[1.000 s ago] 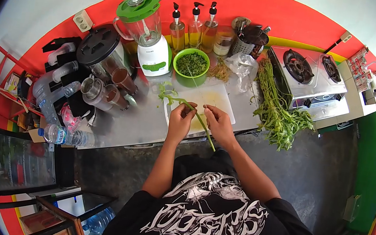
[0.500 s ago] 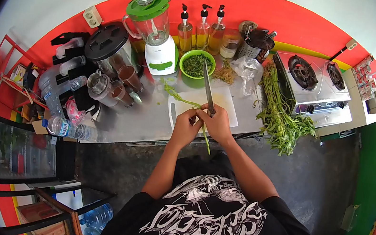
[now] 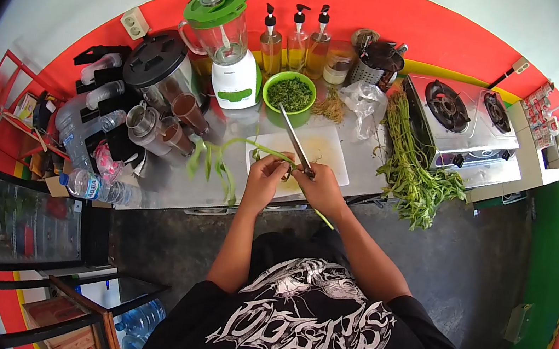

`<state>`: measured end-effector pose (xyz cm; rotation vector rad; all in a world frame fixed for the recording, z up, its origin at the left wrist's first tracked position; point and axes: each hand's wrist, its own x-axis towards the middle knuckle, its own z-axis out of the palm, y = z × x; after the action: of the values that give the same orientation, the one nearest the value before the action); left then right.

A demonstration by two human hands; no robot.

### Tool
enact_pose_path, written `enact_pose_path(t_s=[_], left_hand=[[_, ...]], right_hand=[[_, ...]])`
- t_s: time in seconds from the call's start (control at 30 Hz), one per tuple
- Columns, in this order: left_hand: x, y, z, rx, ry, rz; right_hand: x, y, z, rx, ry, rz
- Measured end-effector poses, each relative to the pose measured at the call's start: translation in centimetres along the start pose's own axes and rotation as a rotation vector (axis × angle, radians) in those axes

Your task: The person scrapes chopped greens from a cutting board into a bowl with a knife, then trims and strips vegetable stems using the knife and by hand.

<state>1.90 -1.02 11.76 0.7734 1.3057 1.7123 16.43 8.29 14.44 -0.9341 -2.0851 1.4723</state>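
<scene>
My left hand [image 3: 265,177] pinches a long green stem [image 3: 255,144], whose leaves hang to the left over the counter. In my right hand [image 3: 321,186] is a knife [image 3: 295,137], its blade pointing up and left toward a green bowl [image 3: 289,99] of chopped greens. The stem's lower end sticks out below my right hand. Both hands are close together over the near part of a white cutting board [image 3: 326,149]. A bunch of leafy stems [image 3: 412,168] lies to the right, its leaves over the counter's front edge.
A blender [image 3: 233,75], pump bottles [image 3: 294,47] and a plastic bag [image 3: 363,102] stand or lie behind the board. Right is a gas stove [image 3: 468,126]. Metal cups [image 3: 144,123] and a water bottle [image 3: 85,184] are at the left.
The knife blade has tilted further left since half a second ago. The stem's leafy end has swung left and hangs lower, with more leaves in sight.
</scene>
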Motion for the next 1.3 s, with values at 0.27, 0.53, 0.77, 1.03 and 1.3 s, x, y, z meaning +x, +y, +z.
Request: enact_pose_path(t_s=[0.27,0.53,0.77,1.03,1.3], left_hand=[[0.1,-0.2,0.4,0.046,0.143,-0.002],[1.0,-0.9,-0.3,0.004,0.491,0.014],[1.3,-2.8,0.0,-0.222,0.554,0.048],[1.0,-0.8,0.8,-0.228,0.671,-0.041],[1.3,-2.2,-0.2,-0.301,0.588,0.059]], right_hand=[[-0.5,1.4,-0.3,0.018,-0.058,-0.028],[-1.4,-0.5,1.2,0.024,0.197,0.007],[-1.1,-0.2,4.8,0.037,-0.014,-0.013],[0.2,0.5,5.3,-0.008,0.009,0.090],[0.2,0.6,6.2,0.041,0.017,-0.046]])
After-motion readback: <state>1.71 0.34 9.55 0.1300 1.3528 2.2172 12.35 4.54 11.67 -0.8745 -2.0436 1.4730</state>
